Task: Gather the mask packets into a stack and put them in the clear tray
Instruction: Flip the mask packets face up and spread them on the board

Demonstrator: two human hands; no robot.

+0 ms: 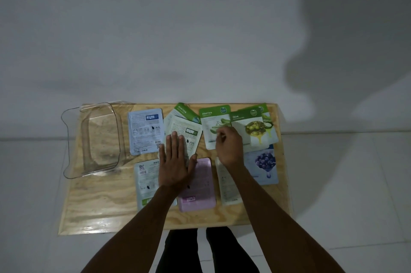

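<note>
Wooden table [100, 201]: clear tray [93, 139] at left end, empty.
Mask packets [145, 130] spread centre to right edge, not yet stacked.
Gathering step, early.
Left hand [175, 166] flat, fingers spread, pressing small pile mid-table.
Right hand [229, 146] on aloe packet [213, 126] nr far edge; fingers curled, grip unclear.
Next: slide aloe pkt onto pile.
</note>
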